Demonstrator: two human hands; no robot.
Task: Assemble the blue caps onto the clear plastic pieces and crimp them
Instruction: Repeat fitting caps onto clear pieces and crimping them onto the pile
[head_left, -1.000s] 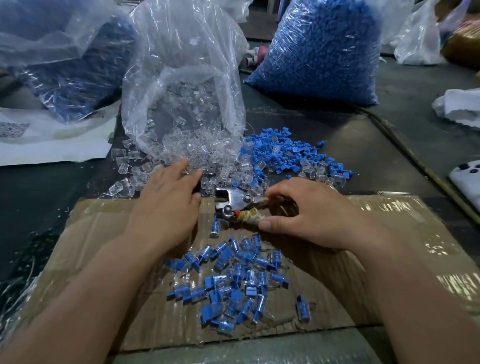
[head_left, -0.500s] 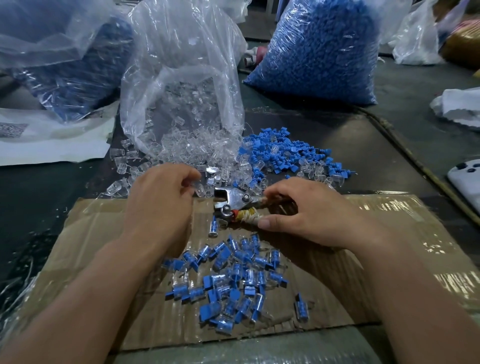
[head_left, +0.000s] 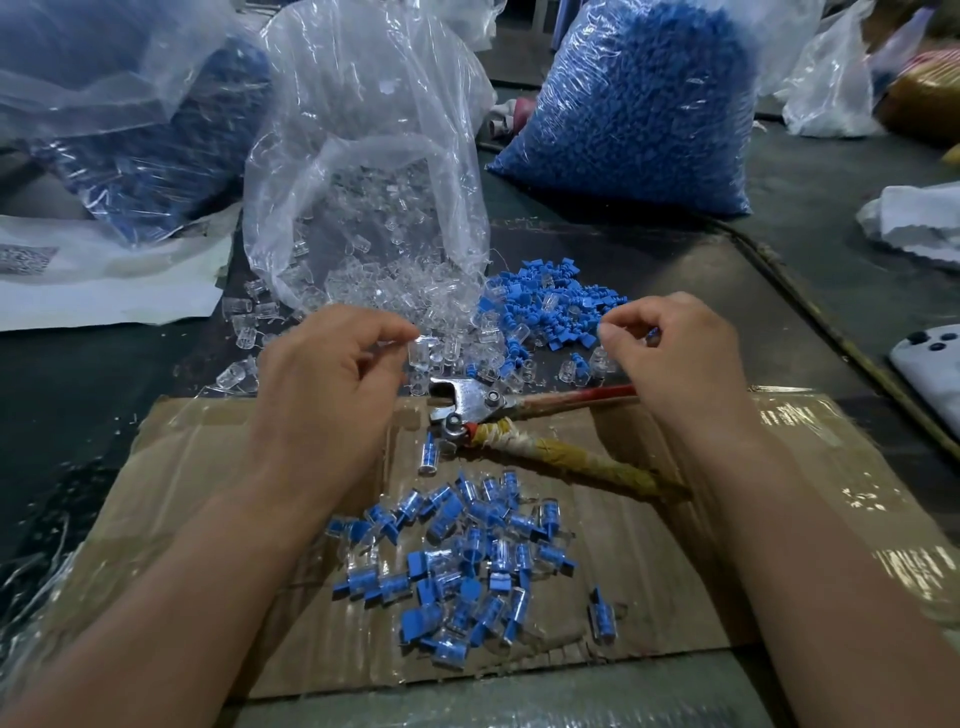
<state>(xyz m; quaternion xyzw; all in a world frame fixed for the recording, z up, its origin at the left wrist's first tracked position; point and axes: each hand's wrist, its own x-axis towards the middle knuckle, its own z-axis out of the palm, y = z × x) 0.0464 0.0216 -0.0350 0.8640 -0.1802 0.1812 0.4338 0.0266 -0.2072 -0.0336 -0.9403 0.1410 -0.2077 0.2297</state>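
Two parts are in hand: a clear piece (head_left: 422, 349) pinched at the fingertips of my left hand (head_left: 322, 395), and a blue cap (head_left: 652, 338) that my right hand (head_left: 675, 364) curls around, well apart from it. I judge this the mating step. Next the cap must seat squarely on the piece, then the pliers (head_left: 470, 408), lying unheld on the cardboard (head_left: 208, 467), must crimp it.

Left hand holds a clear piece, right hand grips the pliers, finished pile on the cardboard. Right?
No: head view shows the right hand pinching a blue cap; the pliers lie ungripped on the cardboard. Left hand holds a clear piece, finished pile on the cardboard.
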